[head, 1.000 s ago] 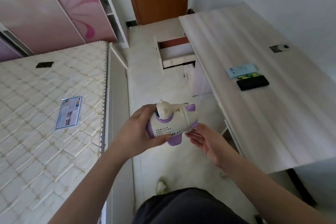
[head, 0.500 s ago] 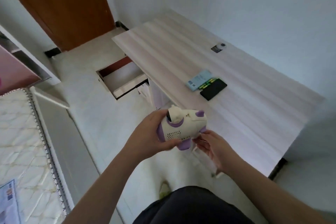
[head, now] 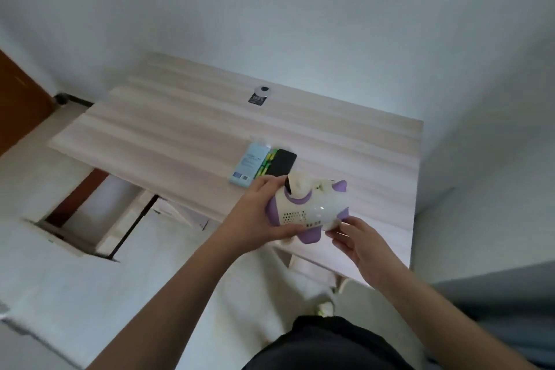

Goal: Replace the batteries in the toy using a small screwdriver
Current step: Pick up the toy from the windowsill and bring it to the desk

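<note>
A cream and purple animal-shaped toy (head: 309,207) is held in the air above the near edge of the pale wooden desk (head: 168,141). My left hand (head: 258,213) grips its rear end, fingers wrapped round the body. My right hand (head: 357,240) touches the toy's purple foot at the other end with its fingertips; I cannot make out any tool in it. On the desk just beyond the toy lie a light blue flat pack (head: 249,164), green batteries (head: 265,164) and a black case (head: 282,162) side by side.
A small round device (head: 261,91) sits at the desk's far side near the white wall. A drawer (head: 90,219) stands pulled open at lower left over the pale floor. A brown door (head: 18,105) is at far left.
The view has swung right, away from the bed, so the desk now faces me. Both hands have carried the toy over the desk's near edge, close to the black case.
</note>
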### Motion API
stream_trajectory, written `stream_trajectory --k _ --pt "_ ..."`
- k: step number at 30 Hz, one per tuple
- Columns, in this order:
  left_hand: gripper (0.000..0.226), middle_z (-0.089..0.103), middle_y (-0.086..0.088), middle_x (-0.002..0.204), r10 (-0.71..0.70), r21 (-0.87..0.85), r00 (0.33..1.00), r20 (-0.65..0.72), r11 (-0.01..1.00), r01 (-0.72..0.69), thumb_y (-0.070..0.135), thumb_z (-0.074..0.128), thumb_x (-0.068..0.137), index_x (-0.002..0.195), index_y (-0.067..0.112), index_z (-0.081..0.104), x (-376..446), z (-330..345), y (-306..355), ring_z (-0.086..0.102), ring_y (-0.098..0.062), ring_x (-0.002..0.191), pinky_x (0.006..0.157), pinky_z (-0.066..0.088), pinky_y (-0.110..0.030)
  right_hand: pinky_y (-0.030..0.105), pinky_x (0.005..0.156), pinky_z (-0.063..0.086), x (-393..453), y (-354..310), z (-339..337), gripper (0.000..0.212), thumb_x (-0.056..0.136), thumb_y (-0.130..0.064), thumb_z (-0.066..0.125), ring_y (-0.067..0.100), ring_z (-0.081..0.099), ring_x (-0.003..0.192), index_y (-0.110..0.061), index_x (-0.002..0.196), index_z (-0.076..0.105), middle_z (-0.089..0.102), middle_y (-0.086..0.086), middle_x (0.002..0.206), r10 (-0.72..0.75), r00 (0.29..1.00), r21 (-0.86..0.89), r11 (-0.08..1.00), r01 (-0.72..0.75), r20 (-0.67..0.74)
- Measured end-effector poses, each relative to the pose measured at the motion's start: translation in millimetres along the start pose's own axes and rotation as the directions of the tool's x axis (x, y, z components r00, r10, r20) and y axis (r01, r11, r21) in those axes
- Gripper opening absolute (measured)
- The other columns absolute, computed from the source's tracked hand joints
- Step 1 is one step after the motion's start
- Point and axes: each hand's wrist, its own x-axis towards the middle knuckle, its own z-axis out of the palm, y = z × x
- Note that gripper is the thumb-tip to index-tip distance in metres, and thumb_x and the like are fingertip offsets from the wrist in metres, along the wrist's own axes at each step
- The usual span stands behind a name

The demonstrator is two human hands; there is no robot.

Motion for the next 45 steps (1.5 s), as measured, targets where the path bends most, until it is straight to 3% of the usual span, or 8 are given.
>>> stream_trajectory --k 4,14,20,26,33,36,41,45 --pt "0.091 0.046 0.014 0.127 0.012 0.008 0.998 0.061 1.000 -0.013 0.055 0.083 0.059 0.136 0.029 0.042 54.1 13.9 11.2 0.045 -0.001 0.114 0.099 0.040 -0.024 0.032 0.099 0.047 21.9 -18.5 -26.1 0.021 0.098 -0.013 0.046 0.019 0.066 0.104 -0.012 0.116 0.057 0.071 0.010 0.105 -0.062 0.997 -0.086 0.995 0.058 -0.051" --pt "0.077 0.057 0.017 0.115 -0.043 -0.274 0.997 0.070 0.960 0.061 0.028 0.091 0.060 0.124 0.031 0.047 169.2 36.8 40.5 0.058 0.006 0.099 0.073 0.049 -0.011 0.038 0.093 0.049 65.3 -76.1 -72.3 0.019 0.088 -0.038 0.062 0.009 0.066 0.096 -0.034 0.106 0.055 0.073 -0.010 0.093 -0.276 0.952 -0.329 0.918 0.220 -0.134" --pt "0.066 0.051 0.013 0.123 -0.034 -0.337 0.997 0.069 0.940 0.056 0.037 0.085 0.067 0.123 0.034 0.050 224.2 54.8 35.0 0.054 0.003 0.108 0.086 0.052 -0.021 0.039 0.089 0.051 101.6 -87.6 -85.8 0.016 0.089 -0.033 0.064 0.010 0.068 0.091 -0.036 0.100 0.053 0.072 -0.005 0.091 -0.312 0.924 -0.304 0.922 0.239 -0.220" --pt "0.067 0.052 0.011 0.125 -0.037 -0.377 0.987 0.158 0.921 0.095 0.050 0.079 0.064 0.123 0.036 0.052 285.1 78.1 3.4 0.054 0.001 0.113 0.090 0.051 -0.026 0.036 0.081 0.055 144.6 -92.7 -89.7 0.012 0.091 -0.026 0.063 0.015 0.069 0.086 -0.025 0.101 0.057 0.073 -0.002 0.088 -0.304 0.890 -0.288 0.934 0.210 -0.339" --pt "0.051 0.062 0.010 0.111 -0.110 -0.372 0.948 0.298 0.901 0.222 0.035 0.077 0.079 0.123 0.026 0.052 352.5 109.8 -36.4 0.058 0.015 0.088 0.067 0.050 -0.012 0.047 0.086 0.054 206.3 -82.2 -83.6 0.011 0.088 -0.030 0.065 0.021 0.067 0.090 -0.022 0.094 0.061 0.075 -0.006 0.082 -0.179 0.856 -0.225 0.971 0.076 -0.484" --pt "0.043 0.063 0.013 0.104 -0.125 -0.332 0.935 0.332 0.912 0.240 0.039 0.072 0.083 0.120 0.027 0.054 381.3 122.7 -49.3 0.062 0.002 0.090 0.067 0.049 -0.012 0.046 0.085 0.054 234.0 -87.1 -80.4 0.009 0.089 -0.028 0.063 0.023 0.067 0.089 -0.020 0.093 0.062 0.075 -0.004 0.081 -0.140 0.839 -0.195 0.980 0.041 -0.526" --pt "0.053 0.067 -0.003 0.102 -0.130 -0.258 0.912 0.389 0.935 0.243 0.053 0.077 0.070 0.112 0.025 0.060 421.8 139.3 -76.5 0.068 -0.017 0.085 0.070 0.060 -0.042 0.037 0.077 0.052 277.7 -105.2 -93.9 0.015 0.091 -0.028 0.061 0.015 0.063 0.075 -0.014 0.096 0.064 0.074 -0.008 0.078 -0.147 0.818 -0.261 0.965 -0.003 -0.556" --pt "0.053 0.071 0.000 0.100 -0.157 -0.238 0.886 0.436 0.929 0.282 0.045 0.077 0.068 0.112 0.021 0.061 440.2 144.0 -88.9 0.067 -0.015 0.087 0.073 0.058 -0.033 0.036 0.074 0.052 302.3 -112.4 -102.4 0.013 0.091 -0.026 0.061 0.011 0.059 0.066 -0.015 0.089 0.066 0.074 -0.007 0.077 -0.139 0.818 -0.292 0.956 -0.037 -0.558"
